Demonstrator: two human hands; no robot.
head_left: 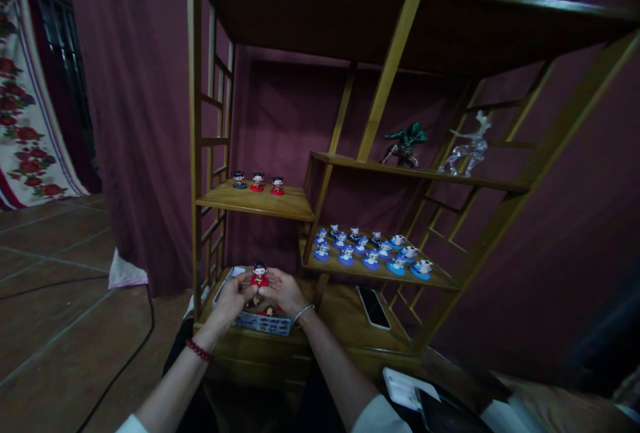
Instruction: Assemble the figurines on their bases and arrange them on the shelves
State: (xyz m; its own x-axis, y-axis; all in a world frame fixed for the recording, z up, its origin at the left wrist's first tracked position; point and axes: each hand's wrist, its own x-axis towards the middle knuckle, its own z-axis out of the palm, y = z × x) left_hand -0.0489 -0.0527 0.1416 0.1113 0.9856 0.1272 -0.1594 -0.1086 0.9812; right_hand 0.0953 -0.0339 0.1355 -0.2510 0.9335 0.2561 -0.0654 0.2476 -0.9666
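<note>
Between my two hands is a small red figurine with black hair (259, 275), upright and facing me. My left hand (234, 294) grips it from the left, a red bead bracelet on that wrist. From the other side my right hand (284, 294) has its fingers on the same figurine. Just beneath is a patterned box (265, 323) on the lowest shelf, with more figurines (269, 311) partly visible inside. Above, on the left shelf (250, 202), stand a dark-based figurine (239, 180) and two red-based figurines (257, 182).
On the middle right shelf (380, 275) several purple, blue and black figurines (346, 255) stand in rows. A green statue (406, 145) and a clear deer ornament (469, 146) occupy the shelf above. A phone (373, 307) lies on the lowest shelf. Wooden uprights (390, 79) divide the rack.
</note>
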